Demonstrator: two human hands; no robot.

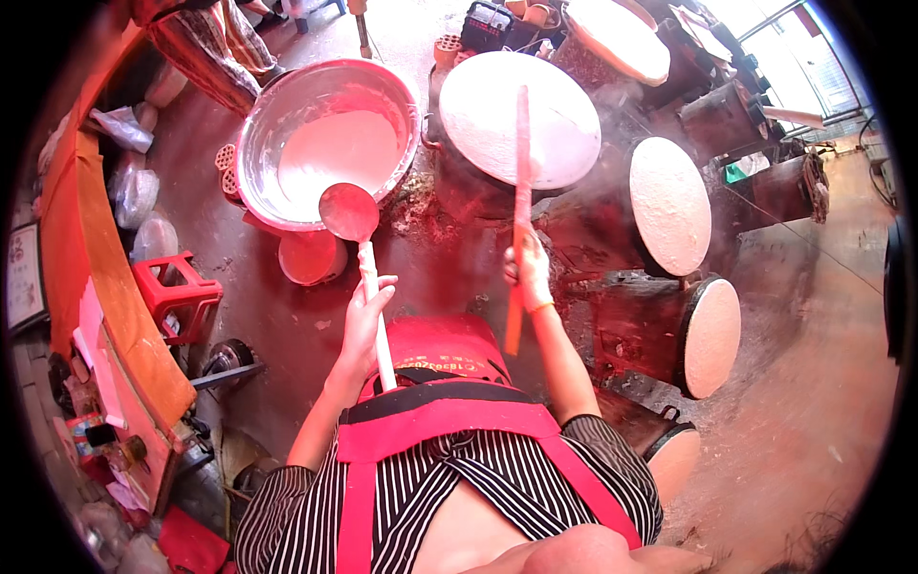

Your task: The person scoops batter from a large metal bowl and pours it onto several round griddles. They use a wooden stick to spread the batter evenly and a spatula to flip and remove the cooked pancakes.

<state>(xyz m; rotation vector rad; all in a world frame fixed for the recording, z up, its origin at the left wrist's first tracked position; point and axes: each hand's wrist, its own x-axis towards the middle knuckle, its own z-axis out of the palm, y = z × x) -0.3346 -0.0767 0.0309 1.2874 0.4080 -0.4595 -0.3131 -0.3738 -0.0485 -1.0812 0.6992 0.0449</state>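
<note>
My left hand (367, 316) grips the pale handle of a metal ladle, its bowl (349, 212) over the near rim of a large basin (247, 154). White batter (341, 154) pools inside that basin. In my right hand (531, 269) is a long flat wooden spreader (524, 136), its far part above a round griddle (495, 190) covered by a pale layer of batter (480, 107). Whether the spreader touches the layer, I cannot tell. To the right stands another round griddle with a pale layer (670, 204) on drum-like stove bodies.
More batter-covered griddles stand at right (711, 337), lower right (674, 463) and far back (620, 36). A red bucket (310, 257) sits below the basin. At left are a red plastic stool (179, 294) and an orange-covered table (122, 287). Another person's legs (208, 54) are beyond the basin.
</note>
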